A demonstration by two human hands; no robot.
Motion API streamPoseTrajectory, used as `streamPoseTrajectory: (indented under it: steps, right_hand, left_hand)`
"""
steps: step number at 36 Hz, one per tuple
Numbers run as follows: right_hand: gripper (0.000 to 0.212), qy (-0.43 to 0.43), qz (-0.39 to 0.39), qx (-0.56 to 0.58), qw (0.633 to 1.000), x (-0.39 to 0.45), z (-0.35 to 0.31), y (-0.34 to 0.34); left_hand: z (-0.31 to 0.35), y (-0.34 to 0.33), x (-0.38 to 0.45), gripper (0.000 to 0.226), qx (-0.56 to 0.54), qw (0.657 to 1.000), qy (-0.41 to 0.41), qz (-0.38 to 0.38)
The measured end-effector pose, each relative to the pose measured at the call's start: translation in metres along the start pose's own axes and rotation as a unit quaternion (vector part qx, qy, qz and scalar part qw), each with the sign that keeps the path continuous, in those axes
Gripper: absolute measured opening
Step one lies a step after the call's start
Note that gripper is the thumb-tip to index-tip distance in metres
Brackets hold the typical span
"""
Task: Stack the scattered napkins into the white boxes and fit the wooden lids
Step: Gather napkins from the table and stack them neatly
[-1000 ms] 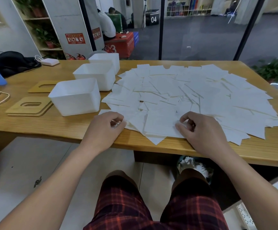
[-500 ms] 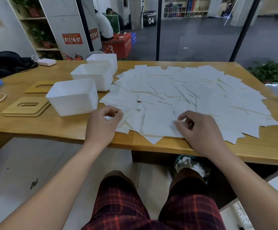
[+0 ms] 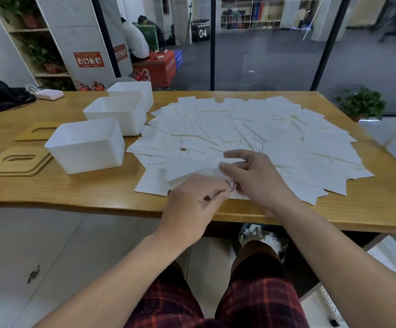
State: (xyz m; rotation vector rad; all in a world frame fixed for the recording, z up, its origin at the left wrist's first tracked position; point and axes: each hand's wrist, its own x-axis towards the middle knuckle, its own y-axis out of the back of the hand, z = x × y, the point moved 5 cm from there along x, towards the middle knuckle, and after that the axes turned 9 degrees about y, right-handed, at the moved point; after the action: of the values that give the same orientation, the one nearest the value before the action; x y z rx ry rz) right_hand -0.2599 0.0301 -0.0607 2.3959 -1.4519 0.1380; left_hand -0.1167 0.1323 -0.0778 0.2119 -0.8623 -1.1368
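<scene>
Currently, head view, the only view supplied. The napkins lie fanned in overlapping layers across the middle and right of the desk, reaching its near edge. 3 white boxes stand in a row just left of the spread, the nearest almost touching it; what they hold cannot be seen from this angle. 2 wooden lids with slots lie flat left of the boxes, none fitted.

Left hand: fingers curled, thumb and forefinger pinching a small gathered sheaf of napkins at its near edge. Right hand: fingers bent, tips pinching the same sheaf from the other side, forefinger raised above it.

Handling assessment: the sheets appear thin, light and limp; they should sag if held by 1 corner and slide over each other readily. Judged best grip is across an edge of a squared-up sheaf, with thumb above and fingers beneath. The lids look rigid and flat, best lifted by an edge or through the slot.
</scene>
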Motion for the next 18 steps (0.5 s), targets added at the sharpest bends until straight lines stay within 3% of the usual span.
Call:
streamPoseTrajectory:
  steps: [4, 9, 12, 14, 18]
  right_hand:
    - [0.02, 0.034, 0.007, -0.039, 0.999, 0.001, 0.004, 0.005]
    - [0.02, 0.1, 0.017, -0.048, 0.994, -0.002, 0.005, 0.008]
    - [0.019, 0.14, 0.035, -0.024, 0.989, -0.006, 0.002, 0.01]
    - [0.02, 0.16, 0.053, -0.011, 0.986, -0.008, 0.0, 0.01]
    - [0.022, 0.172, 0.085, -0.01, 0.981, -0.011, 0.001, 0.015]
  left_hand:
    - [-0.006, 0.006, -0.002, 0.02, -0.009, 1.0, 0.022, -0.014]
    - [-0.016, 0.038, 0.016, 0.027, 0.04, 0.994, 0.072, 0.075]
    - [-0.024, 0.045, 0.027, 0.038, 0.051, 0.99, 0.126, 0.029]
    - [-0.028, 0.045, 0.028, 0.031, 0.053, 0.99, 0.134, 0.005]
    - [-0.034, 0.045, 0.027, 0.012, 0.006, 0.989, 0.142, 0.034]
